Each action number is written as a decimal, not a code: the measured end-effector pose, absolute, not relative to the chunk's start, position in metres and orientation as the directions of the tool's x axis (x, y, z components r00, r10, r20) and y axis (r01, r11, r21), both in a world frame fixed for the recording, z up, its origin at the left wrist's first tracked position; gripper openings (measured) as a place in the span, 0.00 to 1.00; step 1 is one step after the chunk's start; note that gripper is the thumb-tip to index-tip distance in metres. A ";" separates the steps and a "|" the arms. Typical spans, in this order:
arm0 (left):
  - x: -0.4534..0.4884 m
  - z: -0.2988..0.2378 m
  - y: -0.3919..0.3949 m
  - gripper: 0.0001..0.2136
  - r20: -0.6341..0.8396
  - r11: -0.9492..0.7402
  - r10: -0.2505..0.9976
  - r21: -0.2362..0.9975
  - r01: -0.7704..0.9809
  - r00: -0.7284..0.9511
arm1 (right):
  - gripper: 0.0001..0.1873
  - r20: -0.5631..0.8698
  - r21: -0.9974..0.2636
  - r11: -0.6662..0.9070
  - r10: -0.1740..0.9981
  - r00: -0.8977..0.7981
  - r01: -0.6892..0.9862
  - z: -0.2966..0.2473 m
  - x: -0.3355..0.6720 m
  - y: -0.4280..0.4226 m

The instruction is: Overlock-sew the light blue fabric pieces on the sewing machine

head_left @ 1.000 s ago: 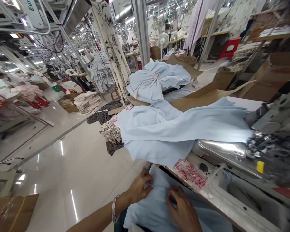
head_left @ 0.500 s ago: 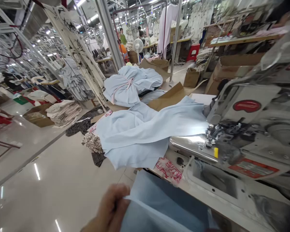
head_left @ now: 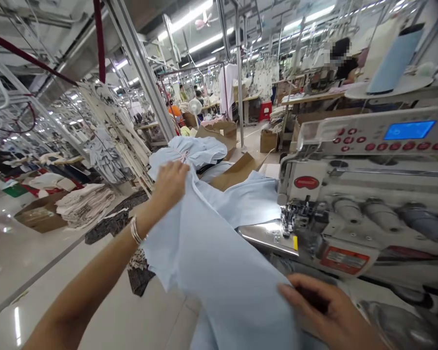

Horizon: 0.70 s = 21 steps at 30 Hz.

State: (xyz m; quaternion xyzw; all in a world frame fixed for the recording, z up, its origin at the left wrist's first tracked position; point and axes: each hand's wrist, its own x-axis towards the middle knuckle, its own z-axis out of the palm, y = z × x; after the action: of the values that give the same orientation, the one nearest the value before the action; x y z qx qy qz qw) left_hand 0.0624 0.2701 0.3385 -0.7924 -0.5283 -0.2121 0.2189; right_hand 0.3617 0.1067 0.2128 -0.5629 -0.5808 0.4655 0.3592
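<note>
A worker's left hand [head_left: 170, 183] bunches a pale blue woven cloth panel [head_left: 211, 253] at its upper edge in closed fingers, a smooth metal bangle [head_left: 136, 231] circling the wrist. The right hand [head_left: 326, 311] curls around the panel's lower edge, its fingers [head_left: 299, 291] narrowly pinching the thin, soft fabric. The panel hangs in a slack diagonal between the hands, in front of an industrial overlock sewing machine [head_left: 350, 204] and its polished steel plate [head_left: 266, 236]. Beyond the plate, more pale blue cloth [head_left: 241, 204] lies heaped to the left of the machine's presser foot [head_left: 294, 216]. Atop the machine, a control panel [head_left: 409, 130] shows a lit blue display and a row of red buttons. Farther left of the machine, a gathered blue bundle tied with a pink strip [head_left: 186, 149] sits near brown cardboard [head_left: 233, 171], and folded printed garments [head_left: 85, 206] are stacked beside a cardboard carton [head_left: 40, 218].
</note>
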 end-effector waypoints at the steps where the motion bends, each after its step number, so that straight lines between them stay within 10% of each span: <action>1: 0.078 0.333 0.261 0.11 0.526 -0.424 0.741 -0.118 0.898 0.419 | 0.23 -0.092 -0.951 -0.057 0.990 -0.102 0.304 0.217 0.354 0.111; 4: 0.125 0.314 0.214 0.20 0.312 -0.802 0.595 0.178 0.570 0.740 | 0.22 -0.013 -0.938 0.001 0.999 -0.040 0.346 0.222 0.340 0.114; 9: 0.164 0.299 0.170 0.16 0.012 -0.762 0.459 0.520 0.387 0.888 | 0.15 0.146 -0.870 0.189 0.981 -0.127 0.455 0.219 0.348 0.112; 14: 0.163 0.300 0.190 0.03 0.062 -0.694 0.616 0.513 0.505 0.785 | 0.15 0.069 -0.873 0.130 0.987 -0.146 0.471 0.205 0.367 0.114; 21: 0.176 0.280 0.223 0.25 0.253 -0.626 0.779 0.249 0.739 0.574 | 0.21 0.006 -0.977 -0.065 0.944 0.331 0.203 0.200 0.365 0.125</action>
State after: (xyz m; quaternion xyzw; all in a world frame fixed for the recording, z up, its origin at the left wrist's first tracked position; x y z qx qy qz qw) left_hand 0.1764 0.2230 0.2801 -0.8853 -0.4285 -0.1712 -0.0580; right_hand 0.3648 0.1251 0.2000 -0.6342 -0.4520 0.3608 0.5132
